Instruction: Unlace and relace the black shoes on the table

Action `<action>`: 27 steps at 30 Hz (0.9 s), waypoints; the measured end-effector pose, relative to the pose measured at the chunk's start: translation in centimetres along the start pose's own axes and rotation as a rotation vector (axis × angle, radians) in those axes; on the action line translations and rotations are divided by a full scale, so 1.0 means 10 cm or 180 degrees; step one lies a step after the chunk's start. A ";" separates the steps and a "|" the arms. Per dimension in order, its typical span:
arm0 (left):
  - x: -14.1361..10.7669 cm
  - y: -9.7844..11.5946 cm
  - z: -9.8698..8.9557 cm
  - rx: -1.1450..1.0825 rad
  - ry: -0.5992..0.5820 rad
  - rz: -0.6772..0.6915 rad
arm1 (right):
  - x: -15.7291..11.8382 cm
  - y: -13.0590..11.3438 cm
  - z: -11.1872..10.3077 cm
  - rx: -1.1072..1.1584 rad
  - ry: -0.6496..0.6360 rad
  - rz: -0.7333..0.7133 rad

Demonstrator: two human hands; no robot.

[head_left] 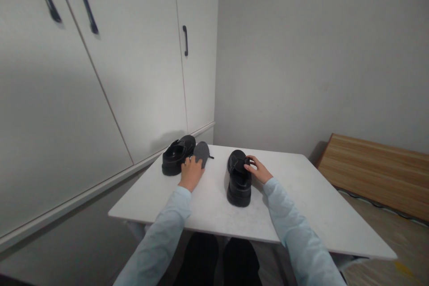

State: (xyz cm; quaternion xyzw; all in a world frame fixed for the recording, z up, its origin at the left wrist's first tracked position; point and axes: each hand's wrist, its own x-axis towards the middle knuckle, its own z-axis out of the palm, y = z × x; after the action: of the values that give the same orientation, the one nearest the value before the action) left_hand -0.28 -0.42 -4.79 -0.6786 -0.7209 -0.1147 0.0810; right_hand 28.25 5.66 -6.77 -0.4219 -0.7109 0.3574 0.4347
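Note:
My left hand (192, 172) has its fingers closed on the near end of a grey insole (201, 151), which lies beside a black shoe (174, 156) at the table's back left. A small dark tip pokes out from the insole's right side; I cannot tell what it belongs to. A second black shoe (239, 194) stands upright near the middle, its toe pointing away from me. At its right upper edge, by the tongue, the fingers of my right hand (258, 170) curl and grip the shoe. Its inside is dark.
Both shoes are on a white table (295, 214). White cabinets (134, 53) with dark handles rise close behind at the left, and a grey wall (318, 53) stands beyond. A wood-grain board (378, 174) is on the right.

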 end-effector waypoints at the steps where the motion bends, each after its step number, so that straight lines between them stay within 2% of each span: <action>1: -0.02 0.03 -0.05 -0.0018 0.0082 0.0099 | 0.00 0.00 0.00 -0.0006 -0.0001 0.0007; 7: -0.32 0.41 -0.46 -0.0273 0.0837 0.0748 | 0.00 0.03 0.00 -0.0055 0.0038 -0.0002; 11: -0.56 0.75 -0.65 -0.0746 0.0931 0.1342 | 0.01 0.04 0.00 -0.0037 0.0023 -0.0048; 14: -0.69 0.97 -0.60 -0.0950 0.0792 0.1642 | 0.01 0.06 0.01 -0.0045 -0.0003 -0.0116; 18: -0.76 1.15 -0.39 -0.0948 0.0425 0.1587 | 0.03 0.10 0.02 -0.0134 0.0053 -0.0124; 21: -0.76 1.17 -0.31 -0.0888 0.0276 0.1525 | 0.05 0.12 0.02 -0.0189 0.0127 -0.0176; 27: -0.72 1.11 -0.38 -0.0639 0.0159 0.1703 | 0.04 0.07 -0.01 -0.0338 0.0334 -0.0100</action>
State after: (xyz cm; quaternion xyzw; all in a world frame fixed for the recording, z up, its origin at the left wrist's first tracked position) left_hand 11.14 -7.76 -2.47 -0.8464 -0.4990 -0.1767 0.0585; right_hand 28.42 6.35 -7.23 -0.4513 -0.7116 0.2897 0.4539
